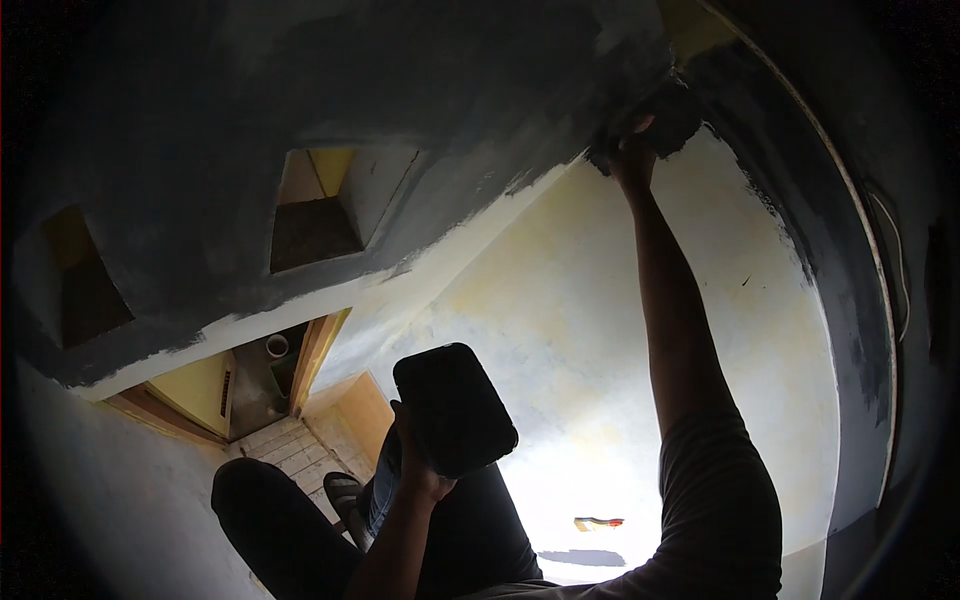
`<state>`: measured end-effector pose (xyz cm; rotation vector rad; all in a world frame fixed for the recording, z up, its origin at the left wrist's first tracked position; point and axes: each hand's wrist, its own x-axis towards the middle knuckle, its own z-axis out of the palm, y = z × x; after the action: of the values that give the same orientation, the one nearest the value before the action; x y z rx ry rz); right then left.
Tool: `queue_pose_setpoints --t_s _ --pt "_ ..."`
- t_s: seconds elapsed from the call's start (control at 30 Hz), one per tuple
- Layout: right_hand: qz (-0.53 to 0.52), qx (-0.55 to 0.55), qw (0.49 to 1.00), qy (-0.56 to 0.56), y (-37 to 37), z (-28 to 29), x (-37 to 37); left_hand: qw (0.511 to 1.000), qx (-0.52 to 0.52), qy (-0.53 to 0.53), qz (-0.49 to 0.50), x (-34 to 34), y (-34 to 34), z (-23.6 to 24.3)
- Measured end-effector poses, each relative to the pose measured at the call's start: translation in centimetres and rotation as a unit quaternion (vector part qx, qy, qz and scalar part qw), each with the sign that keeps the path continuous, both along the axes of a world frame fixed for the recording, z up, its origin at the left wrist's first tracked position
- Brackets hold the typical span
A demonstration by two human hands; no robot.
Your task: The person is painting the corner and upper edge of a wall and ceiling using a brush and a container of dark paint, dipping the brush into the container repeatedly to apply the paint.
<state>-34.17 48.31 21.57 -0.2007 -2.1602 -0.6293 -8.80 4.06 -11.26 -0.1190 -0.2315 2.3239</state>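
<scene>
My left hand [424, 478] grips the lower edge of a dark, shallow container with rounded corners [455, 410], held above my legs. Its inside is nearly black, so I cannot make out what it contains. My right arm stretches far up, and my right hand [632, 165] is closed near the upper corner of the wall. Whatever it grips merges with the dark grey paint [683, 115] around it. Below that hand the pale, yellowish wall [560, 270] has a ragged edge where the grey paint stops.
Dark grey paint covers the wall on the left [190, 200], which has two recessed openings. A doorway [270, 375] with wooden trim stands at lower left, by wooden floorboards [295, 450]. A thin pipe or cable [850, 185] runs down the right side. Bright light glares low on the wall.
</scene>
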Motion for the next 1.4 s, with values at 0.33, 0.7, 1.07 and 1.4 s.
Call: queue_pose_setpoints --t_s 0.33,0.7,1.07,1.4 --pt "0.022 -0.045 0.998 -0.049 -2.9 -2.4 1.4 0.999 -0.026 -0.035 -0.005 -0.3 -0.6 0.6" --pt "-0.044 -0.157 0.985 -0.055 -1.8 -3.8 5.0 0.999 0.037 -0.012 -0.014 0.7 1.2 -2.2" --pt "0.263 -0.803 0.43 0.318 -15.4 -22.8 29.4 0.99 -0.064 0.116 0.056 0.8 0.3 0.8" --pt "0.193 -0.902 0.117 0.369 -20.4 -35.6 39.6 0.966 -0.185 0.16 0.078 1.4 -4.1 3.7"
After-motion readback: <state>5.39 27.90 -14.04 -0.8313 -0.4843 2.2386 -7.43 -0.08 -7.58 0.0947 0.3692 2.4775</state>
